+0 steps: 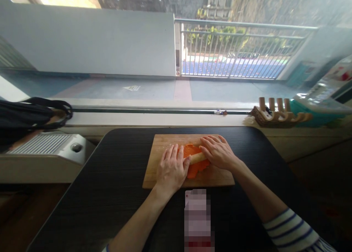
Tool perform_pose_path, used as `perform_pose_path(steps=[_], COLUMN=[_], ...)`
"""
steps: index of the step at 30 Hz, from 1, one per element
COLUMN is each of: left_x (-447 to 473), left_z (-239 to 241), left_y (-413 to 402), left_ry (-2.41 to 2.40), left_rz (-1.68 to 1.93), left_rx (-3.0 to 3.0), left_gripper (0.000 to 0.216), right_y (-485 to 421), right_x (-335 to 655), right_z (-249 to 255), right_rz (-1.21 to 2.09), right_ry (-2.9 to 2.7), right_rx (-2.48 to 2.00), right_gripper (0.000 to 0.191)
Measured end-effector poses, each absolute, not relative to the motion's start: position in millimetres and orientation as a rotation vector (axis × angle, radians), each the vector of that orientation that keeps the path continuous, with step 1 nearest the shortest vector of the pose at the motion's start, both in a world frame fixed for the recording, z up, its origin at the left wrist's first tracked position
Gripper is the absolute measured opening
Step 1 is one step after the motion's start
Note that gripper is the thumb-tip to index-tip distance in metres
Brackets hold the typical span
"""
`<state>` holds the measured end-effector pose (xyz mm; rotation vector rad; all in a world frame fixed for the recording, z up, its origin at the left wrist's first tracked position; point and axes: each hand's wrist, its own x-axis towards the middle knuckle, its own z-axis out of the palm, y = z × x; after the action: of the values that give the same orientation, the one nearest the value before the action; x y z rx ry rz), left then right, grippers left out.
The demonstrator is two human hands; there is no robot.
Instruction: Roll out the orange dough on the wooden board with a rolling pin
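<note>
A wooden cutting board (159, 145) lies on a dark table (110, 193). On it is a flattened lump of orange dough (196, 167) with a pale wooden rolling pin (197, 157) lying across it. My left hand (172, 168) rests palm down on the pin's left end, fingers stretched out together. My right hand (218, 152) lies flat over the pin's right end, fingers extended to the left. Most of the pin is hidden under my hands.
A pixelated upright object (197, 219) stands on the table just in front of the board. A white heater (46, 145) and a black bag (27, 116) are at the left. A wooden rack (277, 114) sits on the windowsill at the right.
</note>
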<state>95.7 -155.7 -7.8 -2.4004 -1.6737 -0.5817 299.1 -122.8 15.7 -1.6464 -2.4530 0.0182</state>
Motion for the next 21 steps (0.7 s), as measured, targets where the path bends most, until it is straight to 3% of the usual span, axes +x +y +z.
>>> perform_pose_path(steps=[15,21], left_x=[89.4,93.0], left_z=[-7.5,-5.1], left_y=[-118.0,-138.8], left_ry=[-1.781,-1.749], left_rz=[-0.729,-0.625], left_rx=[-2.273,-2.347], left_gripper=[0.049,0.049], right_y=[-62.3,-92.7], right_x=[281.3,288.5], right_z=[13.3,10.8], right_rz=[0.118,-0.022], right_ry=[-2.418,-2.404], right_rx=[-1.823,-1.758], right_gripper=[0.048,0.045])
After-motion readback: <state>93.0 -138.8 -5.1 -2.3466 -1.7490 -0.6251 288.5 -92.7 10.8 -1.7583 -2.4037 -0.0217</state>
